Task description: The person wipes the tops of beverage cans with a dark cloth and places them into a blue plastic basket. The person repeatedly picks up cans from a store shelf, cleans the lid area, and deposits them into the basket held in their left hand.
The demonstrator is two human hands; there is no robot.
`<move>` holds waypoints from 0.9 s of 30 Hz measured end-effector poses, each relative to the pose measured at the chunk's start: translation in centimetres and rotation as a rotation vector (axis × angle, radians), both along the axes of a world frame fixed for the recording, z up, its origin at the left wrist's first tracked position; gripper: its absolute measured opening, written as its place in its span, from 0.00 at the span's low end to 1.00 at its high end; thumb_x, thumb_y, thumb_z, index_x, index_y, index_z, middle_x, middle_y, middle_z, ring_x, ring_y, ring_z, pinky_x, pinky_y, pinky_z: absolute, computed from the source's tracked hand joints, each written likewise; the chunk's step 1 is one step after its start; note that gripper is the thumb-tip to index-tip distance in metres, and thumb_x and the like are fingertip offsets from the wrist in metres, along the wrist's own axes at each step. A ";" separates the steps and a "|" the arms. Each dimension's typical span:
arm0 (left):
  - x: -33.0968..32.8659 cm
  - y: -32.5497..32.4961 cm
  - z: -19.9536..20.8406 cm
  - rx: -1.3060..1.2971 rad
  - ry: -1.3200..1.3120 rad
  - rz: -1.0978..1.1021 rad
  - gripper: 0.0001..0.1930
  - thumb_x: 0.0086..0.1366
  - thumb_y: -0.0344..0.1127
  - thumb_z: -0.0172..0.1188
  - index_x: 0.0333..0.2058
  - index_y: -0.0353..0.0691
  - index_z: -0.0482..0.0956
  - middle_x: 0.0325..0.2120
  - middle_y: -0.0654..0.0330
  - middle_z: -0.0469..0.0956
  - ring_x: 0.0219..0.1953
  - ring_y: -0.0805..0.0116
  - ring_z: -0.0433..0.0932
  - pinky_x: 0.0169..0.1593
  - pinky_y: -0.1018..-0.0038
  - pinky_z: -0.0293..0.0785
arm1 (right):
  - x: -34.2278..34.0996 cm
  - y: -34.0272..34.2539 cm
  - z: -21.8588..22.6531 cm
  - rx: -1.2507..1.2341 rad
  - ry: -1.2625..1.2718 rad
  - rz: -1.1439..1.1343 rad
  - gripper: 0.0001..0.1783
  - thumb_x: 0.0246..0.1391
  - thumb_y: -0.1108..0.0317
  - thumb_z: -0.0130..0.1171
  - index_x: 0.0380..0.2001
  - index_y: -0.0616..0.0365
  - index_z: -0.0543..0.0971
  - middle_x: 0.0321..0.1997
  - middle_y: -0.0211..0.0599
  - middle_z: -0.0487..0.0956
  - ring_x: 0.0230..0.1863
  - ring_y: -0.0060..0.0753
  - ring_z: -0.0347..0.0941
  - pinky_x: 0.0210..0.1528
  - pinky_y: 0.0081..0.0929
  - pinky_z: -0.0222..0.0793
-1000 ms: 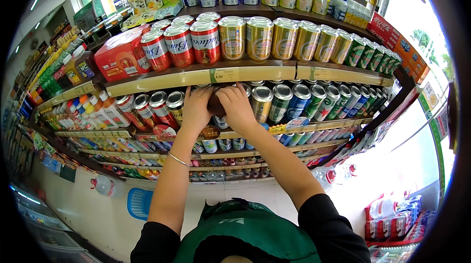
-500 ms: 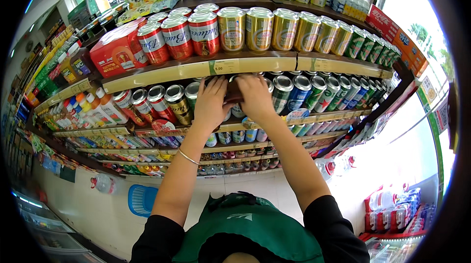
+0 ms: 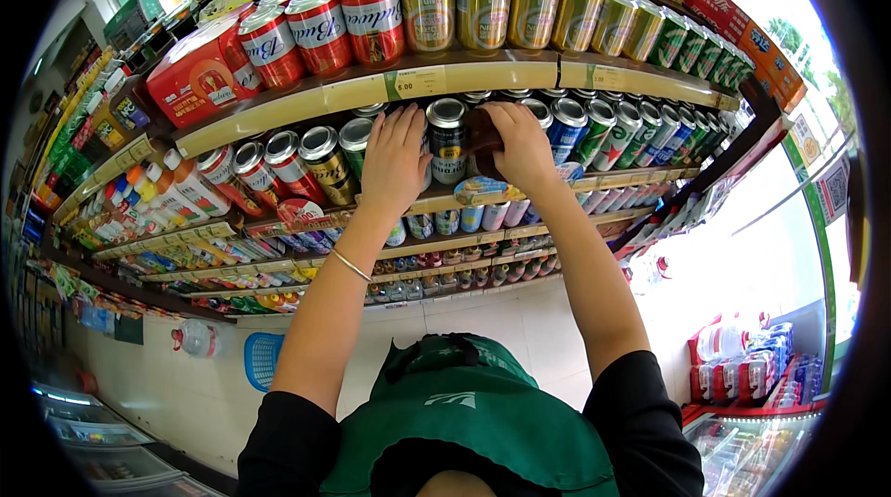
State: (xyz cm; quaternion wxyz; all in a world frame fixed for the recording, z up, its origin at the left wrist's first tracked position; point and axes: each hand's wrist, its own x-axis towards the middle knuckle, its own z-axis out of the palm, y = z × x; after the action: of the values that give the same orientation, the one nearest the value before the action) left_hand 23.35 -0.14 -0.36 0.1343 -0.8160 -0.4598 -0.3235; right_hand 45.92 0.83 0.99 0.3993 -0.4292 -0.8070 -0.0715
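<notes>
On the second shelf, my left hand [image 3: 395, 155] lies with its fingers stretched out against cans, beside a green can [image 3: 355, 137]. Its thumb points toward a black can [image 3: 447, 142] that stands upright in the front row between my hands. My right hand [image 3: 523, 146] is closed on a dark brown cloth [image 3: 484, 139], held at the right side of that black can. Part of the cloth is hidden by my fingers, and the cans behind both hands are covered. Right of it, a blue can [image 3: 566, 128] and several green cans continue the row.
Above my hands runs the upper shelf's edge [image 3: 464, 76], with red-and-white cans [image 3: 371, 19] and gold cans [image 3: 483, 10] on it. Lower shelves carry more cans and bottles. A blue basket [image 3: 263, 360] and a large water bottle [image 3: 197, 338] stand on the floor.
My hands have moved apart; the right one went rightward with the brown cloth, uncovering the black can. The shelves sit higher in the view at left and centre.
</notes>
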 end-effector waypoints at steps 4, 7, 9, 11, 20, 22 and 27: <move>0.1 -0.1 -0.1 0.015 0.030 0.014 0.35 0.53 0.33 0.69 0.58 0.32 0.66 0.59 0.50 0.67 0.63 0.52 0.63 0.69 0.55 0.53 | 0.0 0.0 0.1 -0.008 -0.039 -0.025 0.29 0.36 0.79 0.61 0.48 0.60 0.74 0.49 0.45 0.76 0.53 0.53 0.70 0.58 0.42 0.66; -0.2 -0.1 -0.3 0.020 0.055 0.022 0.35 0.54 0.35 0.68 0.59 0.32 0.65 0.60 0.50 0.66 0.63 0.52 0.63 0.69 0.54 0.51 | -0.3 0.1 -0.1 -0.004 -0.046 -0.023 0.29 0.36 0.79 0.61 0.48 0.60 0.74 0.48 0.45 0.76 0.52 0.54 0.70 0.57 0.43 0.66; -0.2 -0.1 -0.3 0.006 0.067 0.001 0.35 0.54 0.35 0.68 0.59 0.32 0.65 0.61 0.50 0.65 0.64 0.52 0.63 0.70 0.54 0.51 | 0.1 0.1 -0.4 -0.002 -0.069 -0.051 0.29 0.36 0.78 0.61 0.48 0.60 0.74 0.48 0.45 0.76 0.52 0.54 0.70 0.57 0.43 0.66; -0.2 -0.3 0.3 0.011 0.082 0.001 0.39 0.54 0.36 0.68 0.63 0.35 0.61 0.63 0.52 0.63 0.65 0.51 0.61 0.70 0.54 0.50 | 0.3 0.0 0.4 -0.055 -0.079 -0.054 0.28 0.38 0.78 0.61 0.49 0.59 0.74 0.51 0.45 0.76 0.54 0.53 0.69 0.58 0.43 0.65; -0.6 -8.4 0.1 0.018 -0.274 -0.174 0.25 0.61 0.34 0.64 0.56 0.35 0.72 0.52 0.51 0.75 0.53 0.50 0.74 0.58 0.60 0.69 | -1.6 -7.2 1.7 0.127 0.117 0.091 0.33 0.33 0.81 0.63 0.50 0.56 0.75 0.52 0.42 0.77 0.53 0.53 0.71 0.56 0.39 0.68; 1.2 -10.7 -3.0 -0.289 -0.632 -0.231 0.21 0.63 0.33 0.62 0.54 0.36 0.73 0.46 0.54 0.79 0.47 0.57 0.77 0.54 0.66 0.71 | -2.0 -9.3 -0.5 -0.014 0.183 0.162 0.32 0.34 0.81 0.62 0.50 0.56 0.75 0.51 0.43 0.77 0.52 0.55 0.72 0.54 0.41 0.70; 6.7 -14.1 -10.5 -1.335 -1.780 -0.222 0.17 0.71 0.40 0.53 0.55 0.44 0.73 0.49 0.63 0.76 0.49 0.70 0.76 0.54 0.70 0.72 | -2.8 -13.6 -9.2 -0.473 0.257 0.172 0.34 0.43 0.80 0.56 0.58 0.60 0.68 0.60 0.53 0.69 0.60 0.59 0.65 0.62 0.42 0.64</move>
State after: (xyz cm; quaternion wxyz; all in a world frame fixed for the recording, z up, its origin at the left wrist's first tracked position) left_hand 30.00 -14.24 -10.83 -0.7374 -0.2385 -0.3980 -0.4908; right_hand 43.15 -12.78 -8.17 0.3917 -0.4458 -0.7775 0.2082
